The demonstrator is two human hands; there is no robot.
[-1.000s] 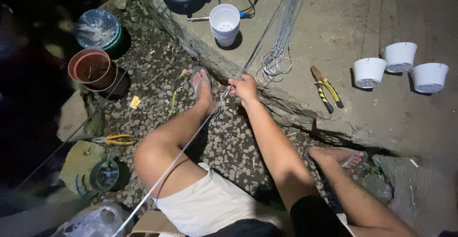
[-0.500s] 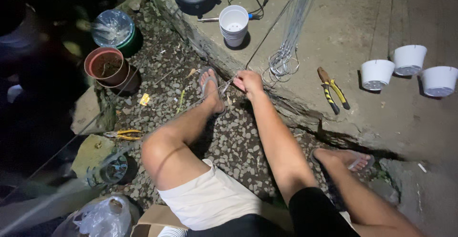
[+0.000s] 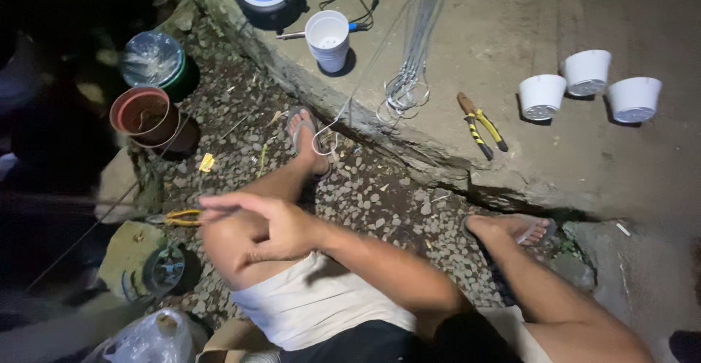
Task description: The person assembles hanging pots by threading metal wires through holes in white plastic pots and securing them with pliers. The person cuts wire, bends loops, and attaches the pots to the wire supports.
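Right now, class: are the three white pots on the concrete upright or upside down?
Upside down. The three white pots stand on their wide rims, narrow bases with drain holes facing up, on the concrete slab.

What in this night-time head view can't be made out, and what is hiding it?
- Left hand: nowhere in the head view.
- Right hand: motion-blurred fingers; whether they pinch anything is unclear.
- Wire bundle: cut off by the top edge.
- Clear bag: cut by the bottom edge, contents unreadable.
- Left side: too dark to identify anything.

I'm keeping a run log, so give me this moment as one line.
right hand: empty, reaching left above knee | left hand: out of view | thin grey wire: looped at foot | yellow-handled pliers: on gravel
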